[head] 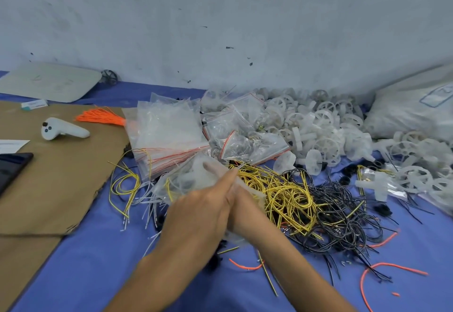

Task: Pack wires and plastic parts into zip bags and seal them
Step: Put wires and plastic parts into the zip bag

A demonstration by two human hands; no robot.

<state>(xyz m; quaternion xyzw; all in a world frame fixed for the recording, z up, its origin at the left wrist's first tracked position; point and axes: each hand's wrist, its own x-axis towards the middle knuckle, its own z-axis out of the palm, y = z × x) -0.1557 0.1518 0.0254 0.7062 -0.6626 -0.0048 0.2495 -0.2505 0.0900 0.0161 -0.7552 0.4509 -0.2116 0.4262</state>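
A clear zip bag (193, 179) holding yellow and white wires and a white plastic part is held just above the blue cloth at centre. My left hand (203, 211) lies over it and pinches its edge, one finger stretched toward the yellow wire pile (282, 194). My right hand (247, 216) meets it from the right and holds the bag from below, its fingers mostly hidden by the left hand and the plastic. Black wires (343, 216) tangle to the right. White plastic wheels (323, 125) are heaped at the back.
A stack of empty red-lined zip bags (169, 135) and several filled bags (245, 140) lie behind my hands. On the cardboard sheet (49, 184) at left rest a white controller (61, 129) and an orange wire bundle (103, 116). A large white sack (411, 110) stands at the right.
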